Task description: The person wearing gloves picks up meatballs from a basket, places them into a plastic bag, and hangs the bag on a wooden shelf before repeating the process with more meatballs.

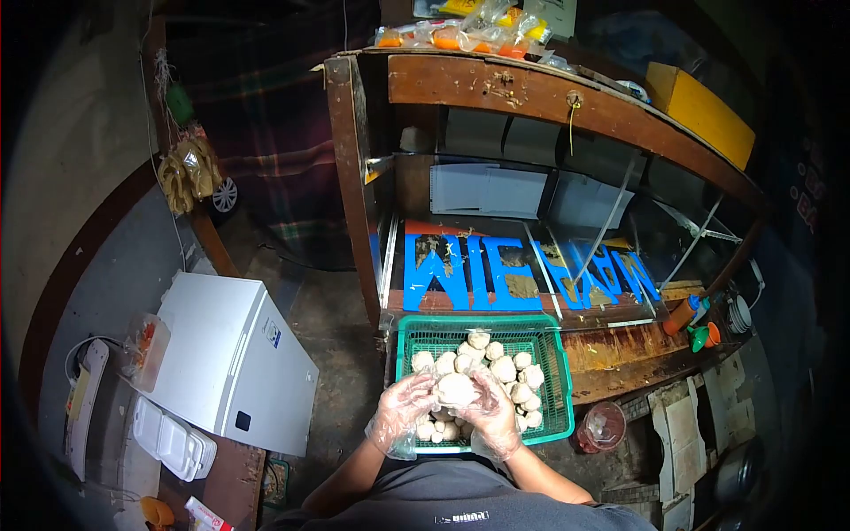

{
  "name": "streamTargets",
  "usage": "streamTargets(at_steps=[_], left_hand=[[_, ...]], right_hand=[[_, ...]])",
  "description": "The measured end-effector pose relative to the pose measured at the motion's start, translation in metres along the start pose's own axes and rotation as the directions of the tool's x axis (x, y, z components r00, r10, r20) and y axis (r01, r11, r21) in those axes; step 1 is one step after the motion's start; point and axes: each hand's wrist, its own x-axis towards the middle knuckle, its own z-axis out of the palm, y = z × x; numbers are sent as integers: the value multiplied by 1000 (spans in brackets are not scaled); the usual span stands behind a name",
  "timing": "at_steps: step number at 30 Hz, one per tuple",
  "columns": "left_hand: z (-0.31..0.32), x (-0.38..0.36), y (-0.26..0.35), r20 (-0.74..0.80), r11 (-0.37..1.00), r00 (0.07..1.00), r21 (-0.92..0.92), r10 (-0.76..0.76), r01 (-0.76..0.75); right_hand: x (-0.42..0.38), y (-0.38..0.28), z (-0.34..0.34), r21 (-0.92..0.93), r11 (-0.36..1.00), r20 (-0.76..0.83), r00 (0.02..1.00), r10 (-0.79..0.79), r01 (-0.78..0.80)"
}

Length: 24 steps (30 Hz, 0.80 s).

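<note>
A large pale ball (456, 390), like a big meatball, is held between both hands in front of my body. My left hand (405, 410) grips its left side, and my right hand (493, 409) closes on its right side. Both hands wear clear plastic gloves. Beneath them is a green plastic basket (567, 382) with mesh walls. Several smaller pale balls (504, 369) lie inside it, piled mostly in the middle and right. My hands hide part of the pile.
Behind the basket stands a wooden stall (531, 88) with glass panes and blue lettering. A white chest freezer (235, 354) is at the left, with foam boxes (173, 440) nearby. Sauce bottles (682, 313) stand on the right ledge, above a reddish tub (603, 427).
</note>
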Motion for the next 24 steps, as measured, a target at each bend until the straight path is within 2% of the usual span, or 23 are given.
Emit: streamTargets(at_steps=[1, 2, 4, 7, 9, 13, 14, 15, 17, 19, 20, 24], left_hand=[[1, 1, 4, 4, 1000, 1000, 3, 7, -7], [1, 3, 8, 28, 998, 999, 56, -19, 18], [3, 9, 16, 25, 985, 996, 155, -83, 78], [3, 21, 19, 33, 976, 999, 218, 6, -13], [8, 31, 23, 34, 981, 997, 180, 69, -74], [24, 53, 50, 89, 993, 994, 99, 62, -71], [26, 60, 54, 96, 990, 992, 104, 85, -95], [28, 66, 58, 102, 987, 989, 108, 108, -119], [31, 80, 62, 90, 991, 991, 76, 103, -110], [36, 93, 69, 51, 988, 988, 28, 148, -150], [37, 99, 74, 70, 964, 974, 138, 218, -225], [40, 121, 78, 64, 947, 957, 140, 282, -288]], right_hand=[[3, -5, 4, -37, 997, -29, 997, -73, 72], [3, -9, 3, -37, 999, -29, 1000, 10, -12], [10, -5, 0, -30, 999, -1, 999, -34, 34], [23, -13, 1, -2, 998, 16, 998, -57, 57], [32, -15, -4, -197, 969, 36, 988, -148, 152], [62, -26, -9, -174, 958, 68, 973, -221, 229], [71, -32, -11, -252, 935, 104, 968, -230, 250], [79, -37, -11, -252, 932, 108, 965, -240, 260], [93, -47, -8, -318, 877, 135, 933, -334, 361], [103, -58, -6, -274, 888, 146, 928, -342, 370], [109, -60, -8, -278, 875, 156, 917, -366, 397], [134, -63, -12, -302, 851, 177, 903, -392, 429]])
